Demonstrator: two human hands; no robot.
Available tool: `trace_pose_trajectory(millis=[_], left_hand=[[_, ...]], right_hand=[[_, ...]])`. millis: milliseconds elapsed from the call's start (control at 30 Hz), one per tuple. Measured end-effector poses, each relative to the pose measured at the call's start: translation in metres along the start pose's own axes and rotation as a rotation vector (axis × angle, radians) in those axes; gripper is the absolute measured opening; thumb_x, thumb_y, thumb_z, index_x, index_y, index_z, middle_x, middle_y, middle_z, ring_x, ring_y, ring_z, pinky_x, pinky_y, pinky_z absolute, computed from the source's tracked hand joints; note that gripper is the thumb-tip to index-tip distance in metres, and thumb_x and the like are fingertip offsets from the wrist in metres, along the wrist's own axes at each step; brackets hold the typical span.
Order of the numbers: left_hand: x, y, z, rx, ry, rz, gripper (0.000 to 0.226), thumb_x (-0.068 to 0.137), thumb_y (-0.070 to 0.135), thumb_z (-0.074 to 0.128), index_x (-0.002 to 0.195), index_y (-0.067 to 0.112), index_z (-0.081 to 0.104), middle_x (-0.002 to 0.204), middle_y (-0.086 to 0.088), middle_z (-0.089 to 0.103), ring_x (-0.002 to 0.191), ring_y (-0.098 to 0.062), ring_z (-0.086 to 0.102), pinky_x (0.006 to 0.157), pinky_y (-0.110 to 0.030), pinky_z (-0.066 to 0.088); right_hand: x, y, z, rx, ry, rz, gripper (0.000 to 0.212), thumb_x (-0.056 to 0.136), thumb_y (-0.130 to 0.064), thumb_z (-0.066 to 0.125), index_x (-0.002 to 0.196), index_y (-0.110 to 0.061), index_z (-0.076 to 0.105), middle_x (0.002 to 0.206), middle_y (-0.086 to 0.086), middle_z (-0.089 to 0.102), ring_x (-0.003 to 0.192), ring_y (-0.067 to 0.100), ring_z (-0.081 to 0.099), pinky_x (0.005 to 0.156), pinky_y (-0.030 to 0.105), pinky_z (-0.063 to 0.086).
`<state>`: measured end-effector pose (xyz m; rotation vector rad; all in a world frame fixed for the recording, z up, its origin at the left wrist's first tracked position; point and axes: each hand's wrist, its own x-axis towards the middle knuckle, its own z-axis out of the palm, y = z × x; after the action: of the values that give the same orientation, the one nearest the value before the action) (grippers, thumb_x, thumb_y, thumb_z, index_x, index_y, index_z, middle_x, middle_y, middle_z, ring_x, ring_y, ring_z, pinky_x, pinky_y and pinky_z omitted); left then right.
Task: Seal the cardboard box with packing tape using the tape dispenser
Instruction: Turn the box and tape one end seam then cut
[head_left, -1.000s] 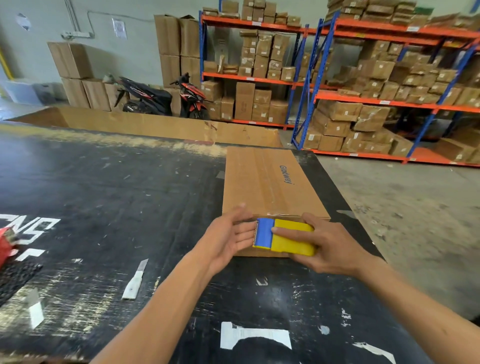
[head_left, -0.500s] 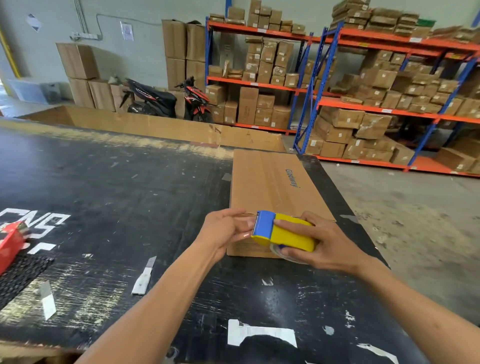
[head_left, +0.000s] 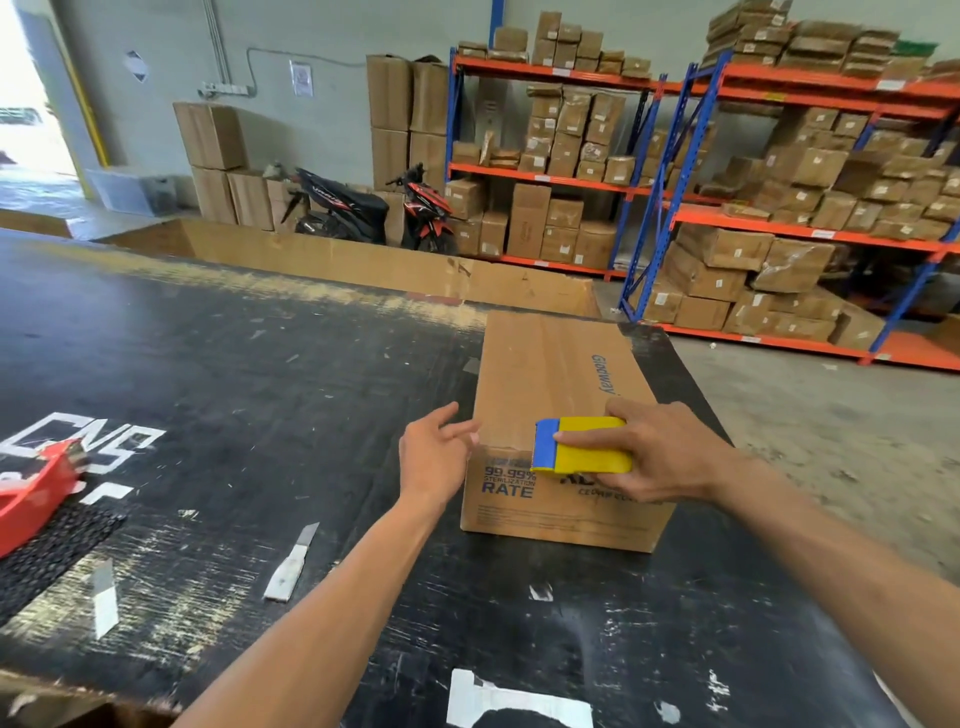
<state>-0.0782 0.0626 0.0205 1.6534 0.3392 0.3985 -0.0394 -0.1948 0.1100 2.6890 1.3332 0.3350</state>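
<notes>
A long brown cardboard box (head_left: 550, 374) lies on the black table (head_left: 234, 374), its near end face printed with blue text. My right hand (head_left: 660, 452) is shut on a yellow and blue tape dispenser (head_left: 582, 445), which sits at the box's near top edge, over the end face. My left hand (head_left: 436, 457) hovers just left of the box's near corner with fingers spread and nothing in it. A strip of clear tape seems to run along the box's top seam.
A white utility knife (head_left: 291, 564) lies on the table to the left of my left forearm. A red object (head_left: 36, 486) rests at the far left edge. Behind the table stand a long open carton (head_left: 363, 265), parked scooters (head_left: 363, 208) and shelves of cartons (head_left: 779, 197).
My left hand has let go of the box's near end and moved left, fingers open. The dispenser has risen from the end face to the top edge. The camera view pulled back.
</notes>
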Motion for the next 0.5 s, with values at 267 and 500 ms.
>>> trace_pose_trajectory(millis=[267, 500], left_hand=[[0.004, -0.010, 0.007, 0.089, 0.089, 0.001, 0.054, 0.092, 0.008, 0.068, 0.144, 0.007, 0.050, 0.109, 0.005, 0.077, 0.112, -0.006, 0.066, 0.109, -0.035, 0.046], [0.008, -0.017, 0.010, 0.099, 0.099, 0.000, 0.055, 0.095, 0.009, 0.066, 0.146, 0.008, 0.046, 0.114, 0.003, 0.075, 0.116, -0.009, 0.065, 0.110, -0.041, 0.046]], right_hand=[[0.023, 0.006, 0.010, -0.009, -0.069, -0.016, 0.053, 0.086, -0.063, 0.052, 0.138, -0.059, 0.041, 0.080, -0.010, 0.037, 0.069, 0.012, 0.042, 0.059, 0.029, 0.032], [0.027, 0.001, 0.016, -0.019, -0.092, -0.012, 0.052, 0.087, -0.060, 0.050, 0.138, -0.058, 0.042, 0.084, -0.009, 0.037, 0.077, 0.019, 0.055, 0.062, 0.032, 0.037]])
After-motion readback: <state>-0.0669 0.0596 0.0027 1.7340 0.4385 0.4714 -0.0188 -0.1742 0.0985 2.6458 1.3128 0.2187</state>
